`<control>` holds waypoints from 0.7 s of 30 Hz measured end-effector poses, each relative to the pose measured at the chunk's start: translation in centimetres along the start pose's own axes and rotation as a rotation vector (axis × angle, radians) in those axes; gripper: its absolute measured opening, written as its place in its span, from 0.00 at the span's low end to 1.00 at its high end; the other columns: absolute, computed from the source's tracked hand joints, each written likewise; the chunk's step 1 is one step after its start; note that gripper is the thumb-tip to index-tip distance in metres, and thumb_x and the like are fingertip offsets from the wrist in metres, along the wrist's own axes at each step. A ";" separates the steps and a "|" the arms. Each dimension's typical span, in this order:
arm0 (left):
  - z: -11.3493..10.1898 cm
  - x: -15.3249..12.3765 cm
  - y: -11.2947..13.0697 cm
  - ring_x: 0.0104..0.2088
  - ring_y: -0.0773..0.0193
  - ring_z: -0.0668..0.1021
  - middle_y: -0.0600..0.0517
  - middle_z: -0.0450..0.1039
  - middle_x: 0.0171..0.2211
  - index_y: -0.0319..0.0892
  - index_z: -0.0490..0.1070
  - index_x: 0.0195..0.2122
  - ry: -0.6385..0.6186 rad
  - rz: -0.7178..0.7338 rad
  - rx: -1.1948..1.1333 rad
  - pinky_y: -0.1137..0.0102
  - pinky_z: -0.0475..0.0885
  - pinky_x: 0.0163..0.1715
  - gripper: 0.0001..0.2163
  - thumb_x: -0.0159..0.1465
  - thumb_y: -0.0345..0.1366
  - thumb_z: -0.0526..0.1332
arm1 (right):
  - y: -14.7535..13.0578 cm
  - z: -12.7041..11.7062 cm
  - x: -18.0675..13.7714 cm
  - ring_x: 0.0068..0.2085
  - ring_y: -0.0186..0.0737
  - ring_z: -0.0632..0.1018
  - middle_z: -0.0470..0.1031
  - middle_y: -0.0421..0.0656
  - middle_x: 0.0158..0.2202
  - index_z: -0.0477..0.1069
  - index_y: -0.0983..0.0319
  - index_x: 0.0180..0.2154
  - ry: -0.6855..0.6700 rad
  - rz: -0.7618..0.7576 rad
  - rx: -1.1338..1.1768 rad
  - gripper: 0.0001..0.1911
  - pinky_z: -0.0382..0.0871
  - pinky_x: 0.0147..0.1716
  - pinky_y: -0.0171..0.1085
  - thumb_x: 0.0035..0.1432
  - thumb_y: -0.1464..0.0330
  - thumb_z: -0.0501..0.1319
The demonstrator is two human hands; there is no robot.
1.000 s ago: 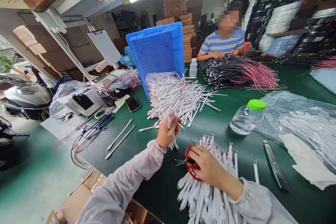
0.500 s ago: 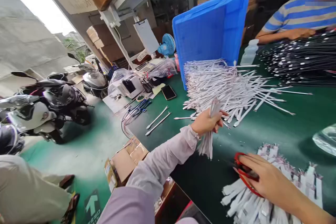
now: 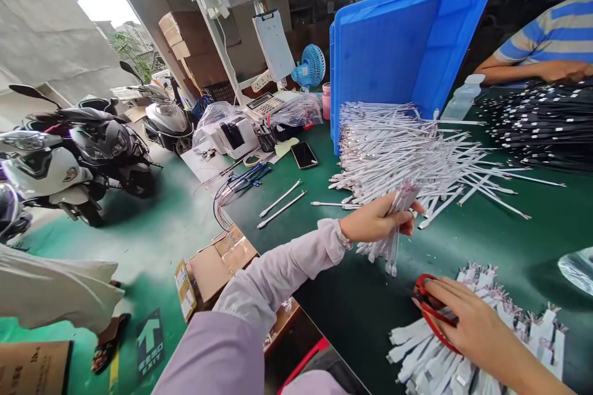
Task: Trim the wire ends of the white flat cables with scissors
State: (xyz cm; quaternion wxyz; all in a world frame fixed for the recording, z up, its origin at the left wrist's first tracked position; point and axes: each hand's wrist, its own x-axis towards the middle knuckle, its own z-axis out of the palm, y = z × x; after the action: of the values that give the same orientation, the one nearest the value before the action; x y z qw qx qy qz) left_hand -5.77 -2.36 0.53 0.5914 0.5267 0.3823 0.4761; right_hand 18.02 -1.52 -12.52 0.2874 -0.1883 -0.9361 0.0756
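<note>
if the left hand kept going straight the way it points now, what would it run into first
Most likely the big loose pile of white strips spilling from the tipped blue crate. The left hand, gripping a bundle of white strips, points right and away, with the pile's near edge just beyond; depth is uncertain.

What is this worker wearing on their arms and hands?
Both hands are bare, with no gloves. The left hand comes out of a long, loose, pale lilac sleeve gathered at the wrist by an elastic cuff. The right hand shows only to the wrist, so its sleeve is out of view.

The left hand was extended forward, fingers curled closed in a grip. The right hand lay palm-down, fingers partly flexed.
</note>
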 end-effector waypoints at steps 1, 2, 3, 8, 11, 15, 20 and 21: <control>0.4 -0.4 0.1 0.27 0.71 0.74 0.56 0.68 0.25 0.40 0.67 0.38 0.015 0.058 0.016 0.71 0.70 0.36 0.02 0.63 0.30 0.59 | -0.2 -0.1 0.2 0.40 0.47 0.78 0.78 0.46 0.37 0.70 0.59 0.41 -0.010 0.011 0.011 0.10 0.72 0.41 0.42 0.62 0.62 0.56; 0.7 -0.7 0.1 0.29 0.70 0.74 0.55 0.69 0.26 0.39 0.68 0.37 0.036 0.091 0.030 0.71 0.70 0.37 0.02 0.64 0.31 0.59 | -0.4 -0.3 0.4 0.39 0.46 0.77 0.78 0.47 0.36 0.70 0.59 0.41 -0.023 0.026 0.025 0.09 0.72 0.40 0.42 0.62 0.63 0.56; 1.0 -0.8 -0.1 0.29 0.69 0.74 0.54 0.70 0.26 0.39 0.69 0.37 0.069 0.102 0.036 0.71 0.70 0.37 0.03 0.64 0.32 0.59 | -0.7 -0.5 0.6 0.38 0.46 0.77 0.77 0.46 0.35 0.70 0.59 0.40 -0.042 0.038 0.045 0.08 0.72 0.39 0.42 0.62 0.64 0.56; 1.5 0.7 -1.5 0.14 0.79 0.56 0.60 0.59 0.19 0.38 0.70 0.35 0.268 -0.101 -0.196 0.80 0.53 0.14 0.09 0.63 0.40 0.62 | -1.9 -2.1 2.2 0.37 0.44 0.76 0.75 0.46 0.35 0.70 0.59 0.36 0.006 0.185 0.158 0.05 0.72 0.37 0.40 0.61 0.66 0.57; 2.1 1.8 -2.8 0.14 0.80 0.56 0.60 0.60 0.19 0.37 0.72 0.35 0.172 -0.371 -0.333 0.82 0.50 0.11 0.09 0.61 0.38 0.65 | -1.8 -3.4 3.1 0.35 0.42 0.76 0.74 0.45 0.34 0.70 0.60 0.37 0.222 0.411 0.154 0.08 0.71 0.36 0.39 0.63 0.63 0.57; 3.8 2.0 -5.7 0.22 0.72 0.72 0.53 0.68 0.20 0.33 0.74 0.32 0.170 -0.518 -0.344 0.76 0.73 0.23 0.07 0.58 0.33 0.67 | -0.9 -4.6 3.4 0.33 0.40 0.76 0.74 0.44 0.33 0.73 0.61 0.42 0.379 0.639 0.173 0.12 0.70 0.36 0.38 0.62 0.61 0.57; 5.1 1.5 -7.5 0.26 0.70 0.76 0.52 0.72 0.22 0.32 0.75 0.35 0.220 -0.439 -0.335 0.73 0.77 0.32 0.10 0.54 0.31 0.71 | -0.2 -4.6 3.0 0.34 0.40 0.76 0.75 0.45 0.35 0.73 0.62 0.44 0.382 0.694 0.237 0.14 0.70 0.37 0.38 0.61 0.61 0.57; 5.2 1.4 -7.6 0.26 0.70 0.76 0.52 0.73 0.22 0.32 0.75 0.34 0.242 -0.422 -0.321 0.72 0.77 0.32 0.11 0.53 0.30 0.71 | -0.1 -4.6 3.0 0.34 0.40 0.76 0.75 0.45 0.35 0.73 0.61 0.44 0.379 0.696 0.249 0.14 0.69 0.37 0.38 0.61 0.62 0.57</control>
State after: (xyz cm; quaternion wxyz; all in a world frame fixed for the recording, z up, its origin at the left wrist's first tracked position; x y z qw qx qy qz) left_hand 0.77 -2.28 -6.07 0.7030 0.2747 0.4711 0.4564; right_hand 18.30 -0.29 -7.18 0.4326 -0.4678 -0.7307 0.2450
